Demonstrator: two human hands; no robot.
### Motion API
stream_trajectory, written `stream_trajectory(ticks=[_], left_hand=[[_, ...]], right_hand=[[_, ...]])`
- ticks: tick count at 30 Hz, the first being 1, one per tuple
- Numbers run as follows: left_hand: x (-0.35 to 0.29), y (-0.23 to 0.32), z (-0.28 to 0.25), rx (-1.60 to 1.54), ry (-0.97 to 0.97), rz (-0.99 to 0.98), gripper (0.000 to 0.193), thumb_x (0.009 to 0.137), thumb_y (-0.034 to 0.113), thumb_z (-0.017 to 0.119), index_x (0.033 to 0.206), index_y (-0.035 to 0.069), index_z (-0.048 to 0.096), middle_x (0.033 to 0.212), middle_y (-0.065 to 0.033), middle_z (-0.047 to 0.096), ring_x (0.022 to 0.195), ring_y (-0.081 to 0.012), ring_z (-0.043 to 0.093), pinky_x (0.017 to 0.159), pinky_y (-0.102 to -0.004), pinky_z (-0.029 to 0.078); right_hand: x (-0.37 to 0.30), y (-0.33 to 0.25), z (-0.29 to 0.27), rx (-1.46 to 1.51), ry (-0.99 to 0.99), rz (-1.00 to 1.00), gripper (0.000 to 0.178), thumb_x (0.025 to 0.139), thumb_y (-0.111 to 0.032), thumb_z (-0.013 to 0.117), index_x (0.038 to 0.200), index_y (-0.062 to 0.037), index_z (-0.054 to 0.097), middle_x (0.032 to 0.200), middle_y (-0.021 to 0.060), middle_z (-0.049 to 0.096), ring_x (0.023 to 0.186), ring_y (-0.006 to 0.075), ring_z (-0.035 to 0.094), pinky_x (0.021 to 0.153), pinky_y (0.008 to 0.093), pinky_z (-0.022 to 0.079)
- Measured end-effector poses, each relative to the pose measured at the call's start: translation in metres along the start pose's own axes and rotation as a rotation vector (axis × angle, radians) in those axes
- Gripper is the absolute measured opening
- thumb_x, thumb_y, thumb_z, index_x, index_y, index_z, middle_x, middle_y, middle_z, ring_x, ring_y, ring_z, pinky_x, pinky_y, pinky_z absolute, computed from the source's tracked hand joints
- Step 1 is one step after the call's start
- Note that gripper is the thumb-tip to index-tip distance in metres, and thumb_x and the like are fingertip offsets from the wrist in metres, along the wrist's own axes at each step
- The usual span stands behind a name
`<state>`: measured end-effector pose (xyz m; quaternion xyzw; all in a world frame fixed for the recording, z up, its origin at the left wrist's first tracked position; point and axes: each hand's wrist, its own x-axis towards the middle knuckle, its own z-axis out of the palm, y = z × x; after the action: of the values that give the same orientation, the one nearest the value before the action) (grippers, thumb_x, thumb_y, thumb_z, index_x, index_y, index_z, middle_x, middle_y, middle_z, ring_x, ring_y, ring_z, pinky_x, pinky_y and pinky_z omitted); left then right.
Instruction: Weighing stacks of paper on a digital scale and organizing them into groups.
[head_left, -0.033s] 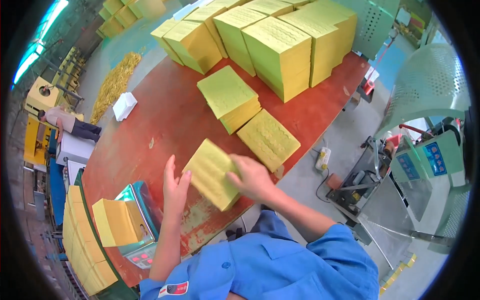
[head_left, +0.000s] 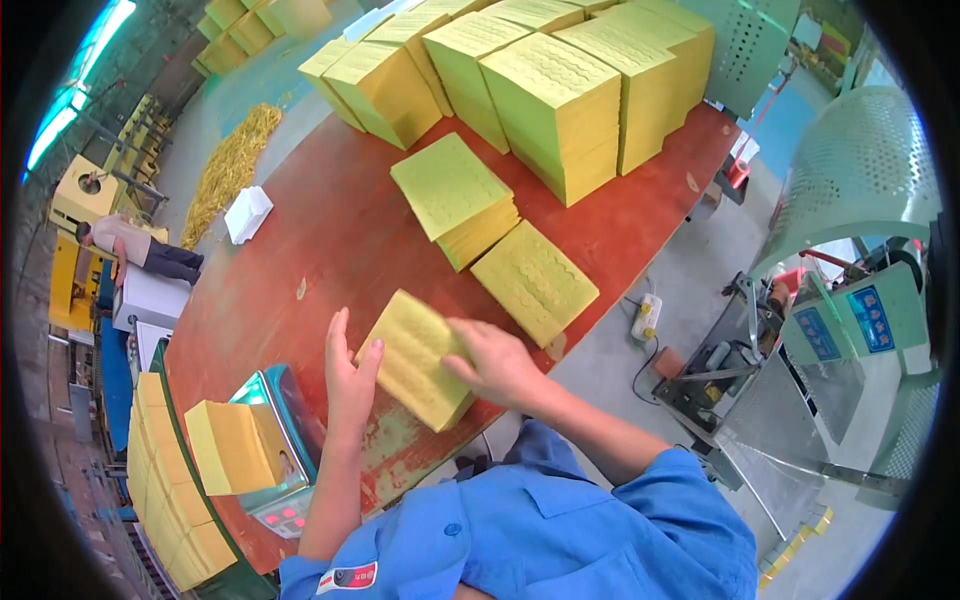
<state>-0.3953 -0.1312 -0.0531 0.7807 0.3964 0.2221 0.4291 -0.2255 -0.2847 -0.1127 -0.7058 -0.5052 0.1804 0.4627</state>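
A block-shaped stack of yellow paper (head_left: 415,355) is tilted in front of my body, over the near edge of the red table. My right hand (head_left: 495,360) grips its right side, thumb on the top face and fingers at the far edge. My left hand (head_left: 350,375) is open beside its left side, fingers stretched up and thumb close to the edge; whether it touches is unclear. Just beyond lie a low yellow paper stack (head_left: 535,282) and a taller, slightly fanned one (head_left: 455,190). To the left, another yellow stack (head_left: 235,447) rests on a scale (head_left: 290,440).
Tall yellow paper stacks (head_left: 550,90) line the far side of the red table (head_left: 340,230). A white box-like object (head_left: 248,214) sits by its left edge. More yellow bundles (head_left: 165,480) stand at lower left. Machinery (head_left: 740,370) is at right; another person (head_left: 140,245) is far left.
The held paper stack has shifted slightly left and down, its tilt changing a little. My right hand has moved left with it; my left hand stays nearly in place.
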Motion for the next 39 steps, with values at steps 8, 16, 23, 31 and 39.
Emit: stream_trajectory(ticks=[8, 16, 23, 31, 39], left_hand=[[0.059, 0.063, 0.039, 0.501, 0.072, 0.359, 0.067, 0.089, 0.025, 0.067, 0.146, 0.006, 0.039, 0.154, -0.0231, 0.03, 0.142, -0.0383, 0.031, 0.115, -0.0458, 0.029], [0.166, 0.054, 0.096, -0.28, 0.098, -0.182, 0.074, 0.088, 0.037, 0.071, 0.144, 0.0, 0.04, 0.15, -0.019, 0.039, 0.139, -0.0313, 0.036, 0.113, -0.0421, 0.031], [0.188, 0.026, 0.117, -0.761, -0.234, -0.499, 0.047, 0.091, 0.032, 0.067, 0.13, 0.007, 0.055, 0.127, -0.0077, 0.062, 0.119, -0.0237, 0.058, 0.099, -0.0479, 0.047], [0.196, -0.003, 0.062, -0.732, -0.256, -0.558, 0.05, 0.09, 0.032, 0.068, 0.13, 0.004, 0.055, 0.122, -0.0102, 0.065, 0.111, -0.0229, 0.063, 0.098, -0.0403, 0.049], [0.198, 0.011, 0.049, -0.538, -0.422, -0.563, 0.054, 0.092, 0.038, 0.066, 0.131, 0.003, 0.055, 0.124, -0.0098, 0.065, 0.111, -0.0216, 0.064, 0.098, -0.038, 0.05]], right_hand=[[0.026, 0.045, -0.061, -0.367, 0.12, -0.226, 0.04, 0.077, -0.019, 0.073, 0.114, -0.0083, 0.064, 0.125, 0.0164, 0.058, 0.126, 0.0379, 0.049, 0.104, 0.0541, 0.037], [0.026, 0.091, -0.099, -0.524, 0.04, -0.186, 0.043, 0.074, -0.017, 0.069, 0.117, -0.0121, 0.066, 0.134, 0.0146, 0.055, 0.134, 0.0376, 0.042, 0.109, 0.0577, 0.03], [0.1, 0.088, -0.109, 0.137, 0.317, 0.087, 0.044, 0.089, -0.028, 0.061, 0.12, 0.0034, 0.058, 0.124, 0.0267, 0.059, 0.12, 0.0412, 0.054, 0.103, 0.0467, 0.041], [0.119, 0.062, -0.014, 0.351, 0.175, 0.207, 0.058, 0.094, -0.035, 0.052, 0.129, 0.0114, 0.046, 0.128, 0.0339, 0.052, 0.122, 0.0445, 0.051, 0.104, 0.0465, 0.041], [0.081, 0.067, 0.008, 0.548, 0.266, 0.265, 0.055, 0.094, -0.025, 0.055, 0.136, 0.0083, 0.045, 0.141, 0.0284, 0.047, 0.133, 0.0391, 0.046, 0.111, 0.0413, 0.036]])
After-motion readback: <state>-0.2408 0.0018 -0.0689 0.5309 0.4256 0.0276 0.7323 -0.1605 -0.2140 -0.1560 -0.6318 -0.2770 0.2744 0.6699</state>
